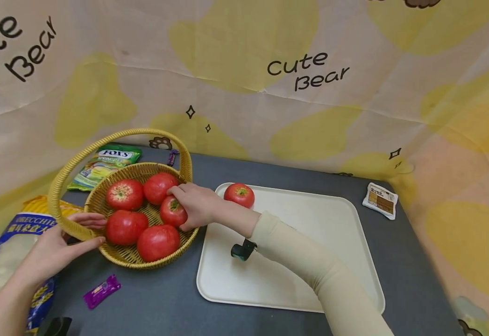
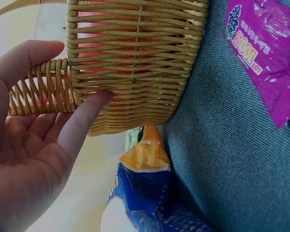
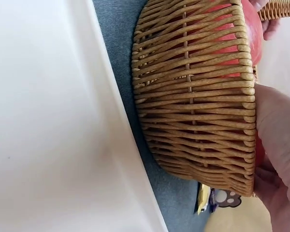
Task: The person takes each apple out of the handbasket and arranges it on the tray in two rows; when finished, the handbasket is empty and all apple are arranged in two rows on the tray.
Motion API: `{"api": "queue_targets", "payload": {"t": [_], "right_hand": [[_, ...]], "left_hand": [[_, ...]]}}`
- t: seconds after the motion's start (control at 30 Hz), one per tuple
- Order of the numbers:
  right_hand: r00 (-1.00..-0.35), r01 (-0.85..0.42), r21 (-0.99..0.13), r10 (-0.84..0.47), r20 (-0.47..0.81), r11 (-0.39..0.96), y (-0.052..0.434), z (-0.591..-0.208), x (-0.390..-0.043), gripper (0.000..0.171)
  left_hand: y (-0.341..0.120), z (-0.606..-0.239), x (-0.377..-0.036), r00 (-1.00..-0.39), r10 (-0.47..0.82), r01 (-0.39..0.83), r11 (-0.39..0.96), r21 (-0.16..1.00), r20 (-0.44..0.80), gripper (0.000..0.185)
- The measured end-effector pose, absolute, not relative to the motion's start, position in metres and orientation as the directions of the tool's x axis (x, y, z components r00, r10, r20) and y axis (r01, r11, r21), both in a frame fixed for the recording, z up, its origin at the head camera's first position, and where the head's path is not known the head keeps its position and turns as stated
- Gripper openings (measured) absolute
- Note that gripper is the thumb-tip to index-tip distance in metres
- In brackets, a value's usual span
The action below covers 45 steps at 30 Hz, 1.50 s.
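Grey cloth covers the table under me, with a yellow-blotched "Cute Bear" sheet hung behind it. From the head view, my right hand (image 1: 196,204) reaches into the wicker basket (image 1: 101,198) and curls its fingers over one tomato (image 1: 173,211) on the basket's right side, among four others. My left hand (image 1: 57,245) rests against the basket's near left rim, fingers straight and relaxed, thumb along the weave. Right of the basket lies a white tray (image 1: 336,233), with a single tomato (image 1: 239,194) at its far left corner. A purple candy wrapper (image 1: 102,291) lies near me on the cloth, a blue bag (image 1: 0,261) at the left edge, a green sweets packet (image 1: 103,164) beyond the basket.

On the left wrist view, my left fingers (image 2: 82,123) touch the basket wall (image 2: 135,63) where the handle joins, palm loose, the purple wrapper (image 2: 261,53) to the right.

On the right wrist view, the basket side (image 3: 193,96) fills the frame beside the tray (image 3: 53,116); my right hand (image 3: 278,159) shows only at the edge, red fruit behind the weave.
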State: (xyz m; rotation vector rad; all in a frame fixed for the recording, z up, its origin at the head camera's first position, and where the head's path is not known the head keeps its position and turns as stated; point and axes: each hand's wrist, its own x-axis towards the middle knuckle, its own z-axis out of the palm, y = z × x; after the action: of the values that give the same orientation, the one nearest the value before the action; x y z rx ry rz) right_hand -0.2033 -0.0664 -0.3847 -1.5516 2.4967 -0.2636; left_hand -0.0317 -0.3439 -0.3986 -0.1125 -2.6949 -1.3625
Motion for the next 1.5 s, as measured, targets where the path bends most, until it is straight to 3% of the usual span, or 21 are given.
{"api": "queue_targets", "payload": {"t": [0.17,0.43,0.57,0.87,1.17,1.5], "right_hand": [[-0.468,-0.844,-0.312,-0.883,0.034,0.435,-0.054,-0.386,-0.203,0.085],[-0.614,-0.645,-0.685,-0.763,0.201,0.338,-0.018,-0.387,-0.196,0.085],[-0.69,-0.543,-0.789,-0.687,0.225,0.287,0.006,-0.385,-0.192,0.084],[-0.789,-0.493,-0.804,-0.561,0.251,0.333,0.078,-0.387,-0.203,0.085],[-0.911,-0.324,-0.79,-0.398,0.111,0.521,0.142,-0.41,-0.21,0.084],[-0.946,-0.263,-0.737,-0.317,0.07,0.622,0.171,-0.433,-0.214,0.082]], "left_hand": [[-0.343,-0.4,-0.032,-0.991,0.01,0.117,0.589,0.8,0.137,0.04],[-0.344,-0.401,-0.033,-0.992,0.002,0.104,0.605,0.79,0.128,0.043],[-0.344,-0.402,-0.033,-0.993,-0.009,0.089,0.606,0.791,0.118,0.045],[-0.345,-0.403,-0.03,-0.994,-0.032,0.06,0.616,0.786,0.101,0.045],[-0.347,-0.404,-0.03,-0.994,-0.03,0.06,0.633,0.772,0.102,0.045],[-0.344,-0.405,-0.033,-0.994,-0.023,0.07,0.639,0.766,0.11,0.044]]}}
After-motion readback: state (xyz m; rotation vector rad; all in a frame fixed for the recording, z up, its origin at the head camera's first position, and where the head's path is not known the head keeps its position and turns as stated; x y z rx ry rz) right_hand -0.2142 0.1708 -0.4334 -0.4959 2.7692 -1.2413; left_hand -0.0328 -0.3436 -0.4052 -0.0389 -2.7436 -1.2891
